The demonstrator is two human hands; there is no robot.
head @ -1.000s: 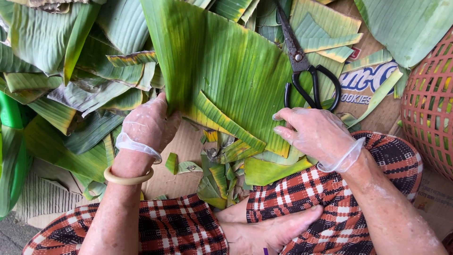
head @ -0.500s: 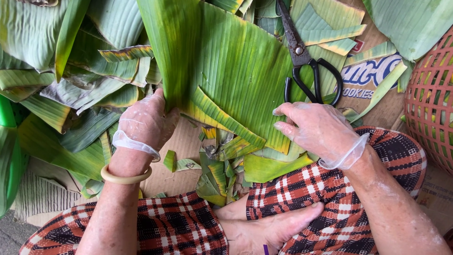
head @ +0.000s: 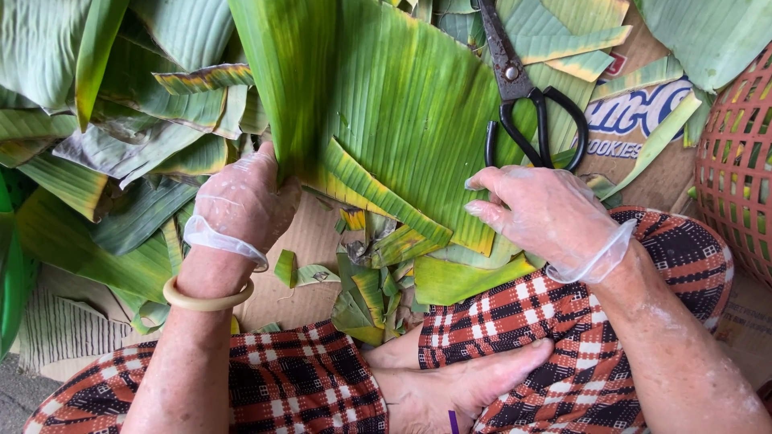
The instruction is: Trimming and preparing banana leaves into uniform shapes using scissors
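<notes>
Little has shifted since the earlier frames: both hands have stayed on the same big banana leaf (head: pixel 402 112), and the view has only crept slightly closer.

That leaf fills the middle of the view, running from 12 o'clock down toward the centre, its lower edge yellowed and torn into strips. Left hand (head: pixel 245 205), in a thin clear glove, is at about 9 o'clock of the centre; its fingers are curled closed on the leaf's lower left edge, pinching it. A pale bangle (head: pixel 205 299) sits on that wrist. Right hand (head: pixel 547 217), gloved the same way, lies at about 3 o'clock with fingers partly bent and fingertips pressing on the leaf's lower right part; whether it truly grips the leaf I cannot tell.

Black-handled scissors (head: pixel 523 96) rest on the leaf at about 1 o'clock, just above the right hand and apart from it. Leaf trimmings (head: pixel 374 281) lie piled at 6 o'clock of the leaf, on brown cardboard (head: pixel 314 233). More cut leaves (head: pixel 121 145) spread out at 9 to 10 o'clock. A red woven basket (head: pixel 736 161) stands at the 3 o'clock edge. Red checked cloth (head: pixel 305 378) covers the person's knees along the bottom.
</notes>
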